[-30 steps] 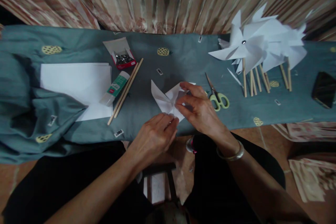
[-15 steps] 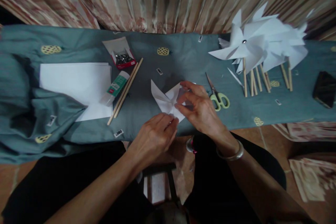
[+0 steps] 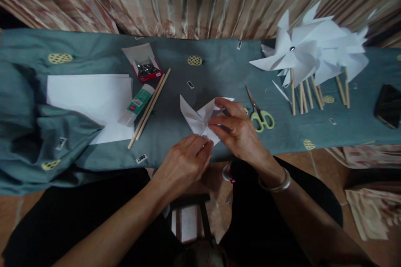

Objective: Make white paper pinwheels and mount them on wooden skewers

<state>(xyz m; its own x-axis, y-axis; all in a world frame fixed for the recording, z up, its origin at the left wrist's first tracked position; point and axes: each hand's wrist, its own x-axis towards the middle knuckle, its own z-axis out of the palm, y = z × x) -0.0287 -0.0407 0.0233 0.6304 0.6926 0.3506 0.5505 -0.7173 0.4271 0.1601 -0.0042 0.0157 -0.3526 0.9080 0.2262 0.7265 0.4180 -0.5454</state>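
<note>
Between my hands, near the front edge of the cloth, lies a white paper pinwheel (image 3: 196,124) with cut points, some bent in toward its middle. My left hand (image 3: 184,156) is closed on its near edge, thumb and fingers pinched together. From the right, my right hand (image 3: 239,129) presses thumb and index finger onto the paper near its centre, with other fingers curled over the right-hand fold. What lies under the fingertips is hidden. Green-handled scissors (image 3: 262,120) rest just right of my right hand, blades pointing away.
Finished pinwheels (image 3: 308,50) on sticks are piled at the right. On the left are a paper stack (image 3: 89,91), a glue bottle (image 3: 138,104), two wooden sticks (image 3: 152,110) and an open box (image 3: 149,76) of metal fasteners. A dark object (image 3: 387,106) sits far right.
My right fingers have shifted slightly over the pinwheel, and its right-hand point now lies differently, showing at the upper right. My left hand keeps its pinch in nearly the same place.
</note>
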